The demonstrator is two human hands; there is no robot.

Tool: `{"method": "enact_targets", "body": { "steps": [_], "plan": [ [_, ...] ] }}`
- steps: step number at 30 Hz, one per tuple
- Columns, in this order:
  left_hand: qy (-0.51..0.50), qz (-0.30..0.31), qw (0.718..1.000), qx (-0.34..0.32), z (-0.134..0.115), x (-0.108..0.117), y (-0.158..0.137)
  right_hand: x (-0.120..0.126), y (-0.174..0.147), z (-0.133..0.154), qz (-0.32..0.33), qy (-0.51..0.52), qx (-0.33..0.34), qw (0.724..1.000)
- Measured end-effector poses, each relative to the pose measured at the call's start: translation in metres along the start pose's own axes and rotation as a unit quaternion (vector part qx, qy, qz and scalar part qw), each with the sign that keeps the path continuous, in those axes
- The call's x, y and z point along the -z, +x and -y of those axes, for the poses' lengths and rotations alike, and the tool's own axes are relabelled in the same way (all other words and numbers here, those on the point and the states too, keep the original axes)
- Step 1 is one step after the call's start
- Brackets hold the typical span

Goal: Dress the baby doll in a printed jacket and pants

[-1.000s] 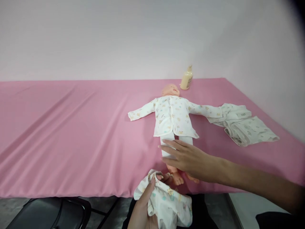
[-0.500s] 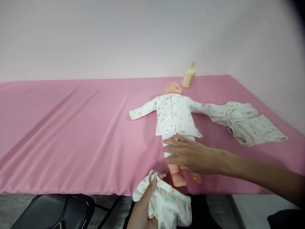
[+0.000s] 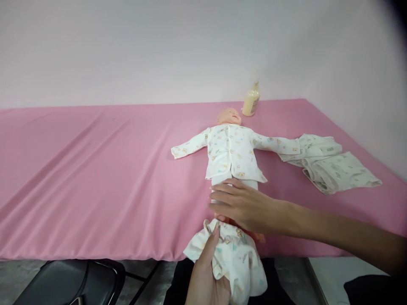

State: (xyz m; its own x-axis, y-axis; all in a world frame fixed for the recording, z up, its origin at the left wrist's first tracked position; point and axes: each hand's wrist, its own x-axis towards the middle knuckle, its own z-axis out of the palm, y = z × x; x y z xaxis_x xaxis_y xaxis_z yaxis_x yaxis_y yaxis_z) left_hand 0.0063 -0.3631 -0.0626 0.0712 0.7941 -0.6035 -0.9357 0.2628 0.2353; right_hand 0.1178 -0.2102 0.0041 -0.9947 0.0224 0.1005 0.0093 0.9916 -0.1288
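Observation:
A baby doll (image 3: pixel 229 116) lies on its back on a pink-covered table, arms spread, wearing a white printed jacket (image 3: pixel 234 150) and something white on its upper legs. In my left hand (image 3: pixel 210 271), the fingers and thumb are closed on bunched white baby pants (image 3: pixel 240 258) with a matching print. The pants cover the near foot of the doll at the table's front edge. My right hand (image 3: pixel 243 205) reaches over from the right and holds the doll's leg, with its fingers curled across the shin; the thumb is hidden.
A pale yellow pump bottle (image 3: pixel 250 103) stands by the doll's head near the wall. Folded printed cloth (image 3: pixel 340 169) lies to the right, under the doll's sleeve end. A black chair (image 3: pixel 70 281) is below the pink cover (image 3: pixel 95 182) at the lower left.
My left hand has moved up and to the right with the baby pants, which now hide the doll's near foot. My right hand has shifted slightly left along the leg.

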Motion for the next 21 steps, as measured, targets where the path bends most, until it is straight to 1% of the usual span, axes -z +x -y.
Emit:
{"method": "enact_targets", "body": {
  "steps": [3,5,6,7,8,10,11,12,13,15,18,21],
  "plan": [
    [0.002,-0.002,1.0,0.004,-0.001,-0.018,-0.012,0.001,-0.008,0.008,-0.025,0.012,-0.03,0.999],
    [-0.017,0.004,1.0,0.0,-0.002,-0.023,-0.014,0.005,-0.016,0.014,-0.051,0.055,-0.08,0.994],
    [-0.029,0.009,1.0,-0.005,-0.003,-0.024,-0.014,0.007,-0.021,0.018,-0.064,0.093,-0.115,0.987],
    [-0.039,0.014,0.999,-0.009,-0.002,-0.024,-0.013,0.009,-0.026,0.021,-0.076,0.145,-0.157,0.974],
    [-0.046,0.019,0.999,-0.013,-0.001,-0.023,-0.012,0.01,-0.03,0.025,-0.083,0.204,-0.204,0.954],
    [-0.046,0.023,0.998,-0.022,0.002,-0.021,-0.01,0.009,-0.036,0.034,-0.072,0.317,-0.284,0.902],
    [-0.044,0.024,0.998,-0.03,0.003,-0.02,-0.009,0.005,-0.038,0.038,-0.06,0.358,-0.312,0.878],
    [-0.041,0.024,0.998,-0.04,0.004,-0.02,-0.009,0.001,-0.038,0.042,-0.046,0.384,-0.331,0.861],
    [-0.036,0.023,0.998,-0.049,0.005,-0.021,-0.009,-0.004,-0.038,0.046,-0.035,0.396,-0.344,0.851],
    [-0.027,0.022,0.997,-0.064,0.006,-0.022,-0.01,-0.013,-0.035,0.052,-0.03,0.397,-0.364,0.842],
    [-0.016,0.016,0.998,-0.064,0.007,-0.024,-0.012,-0.02,-0.03,0.056,-0.039,0.388,-0.381,0.838],
    [-0.024,0.01,0.998,-0.057,0.008,-0.023,-0.012,-0.019,-0.027,0.054,-0.037,0.397,-0.365,0.841]
  ]
}}
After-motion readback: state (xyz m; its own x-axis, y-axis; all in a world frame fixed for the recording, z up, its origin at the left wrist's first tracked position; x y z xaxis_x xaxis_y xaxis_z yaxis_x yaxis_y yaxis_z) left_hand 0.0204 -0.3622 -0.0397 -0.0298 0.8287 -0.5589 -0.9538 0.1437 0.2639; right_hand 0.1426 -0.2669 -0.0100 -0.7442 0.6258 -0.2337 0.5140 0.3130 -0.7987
